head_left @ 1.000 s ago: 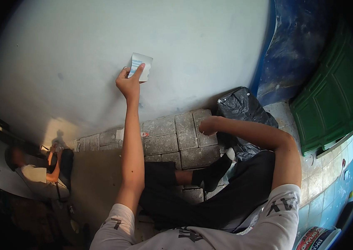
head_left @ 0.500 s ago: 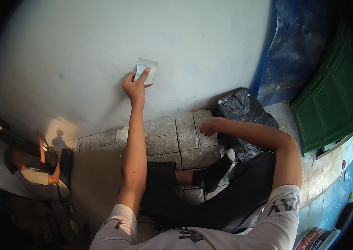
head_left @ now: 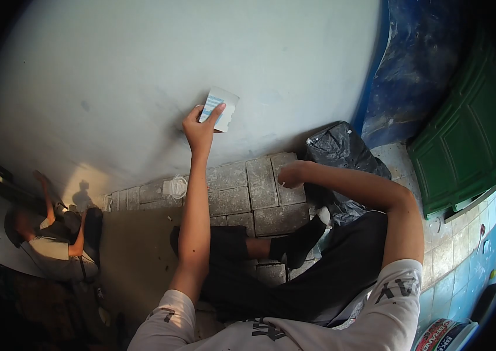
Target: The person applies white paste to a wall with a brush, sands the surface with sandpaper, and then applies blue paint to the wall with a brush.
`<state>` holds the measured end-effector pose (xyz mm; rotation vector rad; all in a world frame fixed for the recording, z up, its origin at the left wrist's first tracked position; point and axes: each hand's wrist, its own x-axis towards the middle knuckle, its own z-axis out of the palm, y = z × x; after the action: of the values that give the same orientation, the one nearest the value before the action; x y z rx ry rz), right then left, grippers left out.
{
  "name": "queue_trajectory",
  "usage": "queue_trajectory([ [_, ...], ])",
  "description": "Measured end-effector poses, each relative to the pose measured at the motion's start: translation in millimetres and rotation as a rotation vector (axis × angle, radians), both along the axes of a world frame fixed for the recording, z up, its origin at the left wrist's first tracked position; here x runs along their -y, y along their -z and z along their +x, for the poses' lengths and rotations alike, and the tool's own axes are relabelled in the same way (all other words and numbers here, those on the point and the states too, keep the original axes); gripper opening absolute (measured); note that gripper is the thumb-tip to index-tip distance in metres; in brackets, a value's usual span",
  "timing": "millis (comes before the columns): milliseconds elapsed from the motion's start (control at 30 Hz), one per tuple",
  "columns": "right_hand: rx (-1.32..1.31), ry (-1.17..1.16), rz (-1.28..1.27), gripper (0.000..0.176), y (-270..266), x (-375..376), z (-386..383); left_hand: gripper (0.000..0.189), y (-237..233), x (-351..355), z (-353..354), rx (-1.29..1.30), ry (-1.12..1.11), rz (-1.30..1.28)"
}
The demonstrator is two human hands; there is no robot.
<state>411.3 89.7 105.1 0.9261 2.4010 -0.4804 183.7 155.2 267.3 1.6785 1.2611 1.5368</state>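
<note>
My left hand (head_left: 201,124) holds a small white card or sheet (head_left: 220,110) with blue stripes, its thumb lying over the front. The sheet is tilted and close to the pale wall (head_left: 143,64); whether it touches the wall I cannot tell. Above the grey paving blocks (head_left: 230,175), my right hand (head_left: 292,174) is curled with its fingers bent under. What it holds, if anything, is hidden. It is nearest to a black plastic bag (head_left: 341,149) by the wall.
Another person (head_left: 55,248) sits at the far left, one arm raised to the wall. A small white object (head_left: 175,187) lies on the paving. At the right are a green panelled door (head_left: 464,134), blue-and-white tiles (head_left: 453,275) and a labelled bucket (head_left: 444,336).
My left hand has moved right and slightly down with the sheet, which is more tilted. My right hand has shifted slightly left. The other person's arm has risen along the wall.
</note>
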Motion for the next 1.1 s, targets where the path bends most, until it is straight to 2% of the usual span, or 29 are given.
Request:
queue_trajectory([
  [133,-0.066,-0.017,0.018,0.033,15,-1,2,0.036,-11,-7,-2,0.310,-0.108,0.000],
  [167,-0.068,-0.016,0.020,0.033,17,0,3,0.034,-12,-11,-1,0.318,-0.134,0.006],
  [267,-0.022,-0.069,0.004,0.033,24,0,3,0.034,-3,-15,15,0.171,-0.073,0.006],
  [300,-0.005,-0.068,-0.008,0.033,27,1,4,0.034,3,-14,24,0.096,0.056,0.017],
  [400,0.032,-0.055,-0.022,0.034,27,0,2,0.034,0,-21,36,0.056,0.050,0.043],
  [433,0.041,-0.036,-0.022,0.034,25,-1,3,0.033,-5,-24,38,0.201,-0.063,0.096],
  [533,-0.007,-0.048,-0.027,0.035,9,3,4,0.035,-7,-15,46,0.111,-0.091,0.070],
  [600,0.033,-0.052,-0.032,0.036,27,-6,2,0.035,-3,-17,40,0.114,-0.128,0.095],
  [667,0.068,-0.040,-0.034,0.036,36,-9,2,0.033,-3,-22,34,0.254,-0.237,0.186],
  [700,0.046,-0.028,-0.029,0.036,34,-9,3,0.033,-1,-18,35,0.130,-0.165,0.127],
  [733,0.026,-0.023,-0.025,0.036,31,-8,1,0.033,-1,-17,34,0.130,-0.172,0.126],
  [800,0.037,-0.024,-0.024,0.036,36,-10,-4,0.034,-2,-22,31,0.335,-0.251,0.126],
  [833,0.048,-0.009,-0.021,0.036,38,-11,-4,0.035,-4,-24,29,0.309,-0.288,0.126],
  [933,0.028,-0.019,-0.020,0.036,26,-4,-6,0.036,-1,-18,37,0.189,-0.199,0.101],
  [967,0.029,-0.025,-0.021,0.036,26,-2,-6,0.036,-2,-19,35,0.316,-0.238,0.032],
  [1100,0.068,-0.033,-0.049,0.036,25,-2,0,0.036,9,-22,44,0.230,-0.157,0.060],
])
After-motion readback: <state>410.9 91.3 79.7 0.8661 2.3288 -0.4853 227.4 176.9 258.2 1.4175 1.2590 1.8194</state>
